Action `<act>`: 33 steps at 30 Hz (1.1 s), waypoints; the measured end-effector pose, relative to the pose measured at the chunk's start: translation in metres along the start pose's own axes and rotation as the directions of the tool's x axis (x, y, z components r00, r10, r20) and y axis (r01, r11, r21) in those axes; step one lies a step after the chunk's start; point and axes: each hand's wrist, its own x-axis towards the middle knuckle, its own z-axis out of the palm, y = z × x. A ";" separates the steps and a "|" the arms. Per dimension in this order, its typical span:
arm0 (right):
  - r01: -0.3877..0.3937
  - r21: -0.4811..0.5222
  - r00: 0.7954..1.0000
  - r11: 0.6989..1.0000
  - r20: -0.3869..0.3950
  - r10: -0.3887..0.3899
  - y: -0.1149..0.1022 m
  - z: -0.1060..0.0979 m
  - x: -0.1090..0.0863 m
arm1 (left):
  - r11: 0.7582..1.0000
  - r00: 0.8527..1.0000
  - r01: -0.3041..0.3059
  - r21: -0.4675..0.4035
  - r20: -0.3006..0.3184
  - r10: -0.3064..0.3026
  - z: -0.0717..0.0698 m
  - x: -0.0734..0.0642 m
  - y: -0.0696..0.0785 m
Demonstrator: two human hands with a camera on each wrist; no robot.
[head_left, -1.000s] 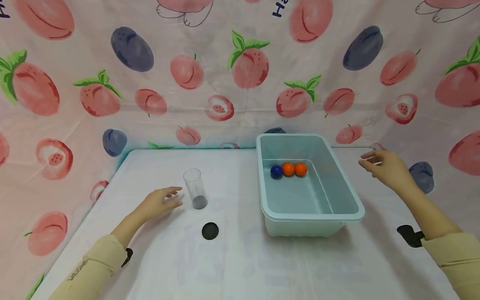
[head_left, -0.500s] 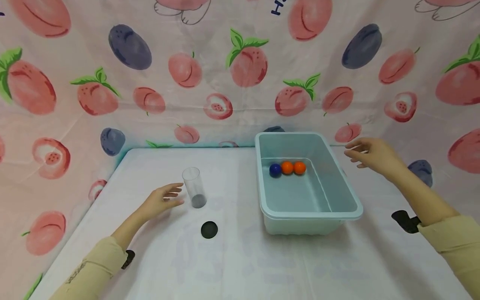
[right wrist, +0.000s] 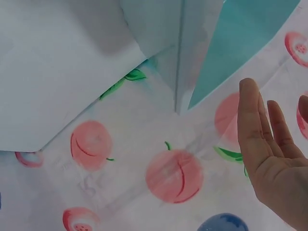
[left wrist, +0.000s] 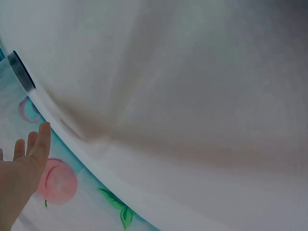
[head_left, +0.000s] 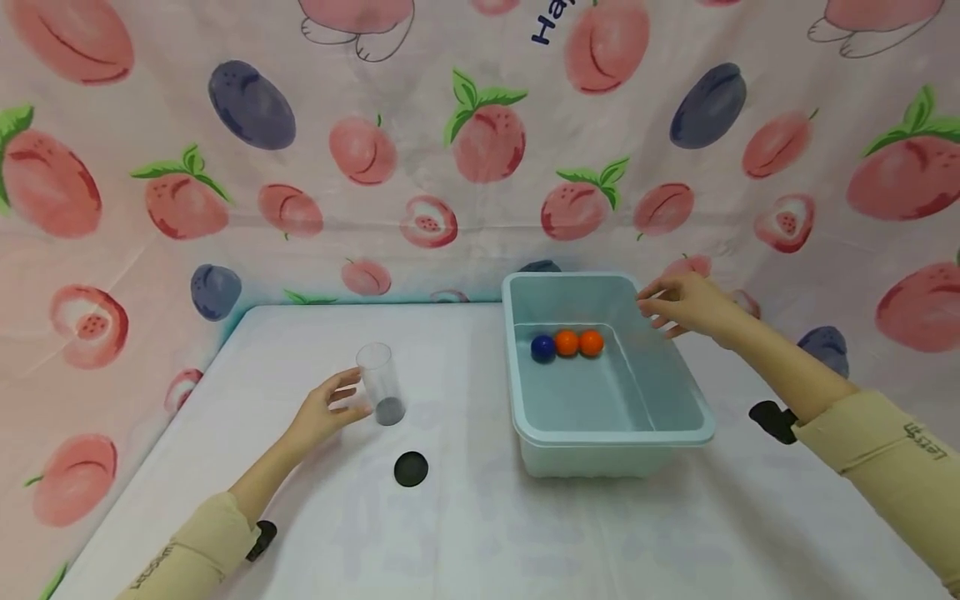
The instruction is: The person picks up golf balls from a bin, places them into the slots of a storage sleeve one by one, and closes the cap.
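A clear cylindrical cup (head_left: pixel 379 379) with a grey bottom stands on the table at the left. My left hand (head_left: pixel 326 410) is at its left side, fingers loosely bent and thumb apart, fingertips close to the cup wall. In the left wrist view, part of the cup (left wrist: pixel 21 72) shows beyond the left hand (left wrist: pixel 24 168). Over the right rear rim of the light blue bin (head_left: pixel 611 437), my right hand (head_left: pixel 693 307) hovers with relaxed fingers and nothing in them. Inside the bin lie a dark blue ball (head_left: pixel 543 348) and two orange balls (head_left: pixel 566 342).
A flat black disc (head_left: pixel 411 469) lies on the white table (head_left: pixel 465 533) in front of the cup. Behind the table hangs a fruit-printed cloth (head_left: pixel 300 242). In the right wrist view, the bin's outer wall (right wrist: pixel 154 29) rises beside the right hand (right wrist: pixel 272 154).
My right hand has moved left, from beside the bin to over its right rear rim. My left hand has come slightly closer to the cup. The view has shifted slightly.
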 end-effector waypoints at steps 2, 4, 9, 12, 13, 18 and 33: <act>-0.012 0.029 1.000 1.000 0.029 0.011 -0.005 0.001 0.004 | 1.000 1.000 0.004 -0.027 -0.018 -0.005 0.003 -0.001 0.002; -0.028 0.053 0.998 0.998 0.054 0.025 -0.009 0.002 0.007 | 0.999 0.999 0.014 -0.045 -0.038 -0.016 0.005 -0.001 0.004; -0.056 0.089 0.992 0.994 0.114 0.045 -0.020 0.002 0.015 | 0.995 0.995 0.053 -0.082 -0.078 -0.060 0.009 0.002 0.009; -0.068 0.109 0.989 0.992 0.141 0.052 -0.027 0.003 0.021 | 0.992 0.992 0.076 -0.101 -0.088 -0.085 0.011 0.004 0.011; -0.073 0.116 0.987 0.991 0.148 0.056 -0.029 0.004 0.022 | 0.991 0.991 0.085 -0.107 -0.090 -0.095 0.011 0.004 0.011; -0.093 0.134 0.981 0.987 0.182 0.068 -0.037 0.007 0.030 | 0.986 0.989 0.083 -0.145 -0.111 -0.100 0.013 0.005 0.012; -0.177 0.151 0.960 0.973 0.243 0.137 -0.041 0.028 0.054 | 0.982 0.980 0.039 -0.183 -0.184 -0.073 0.026 0.010 0.017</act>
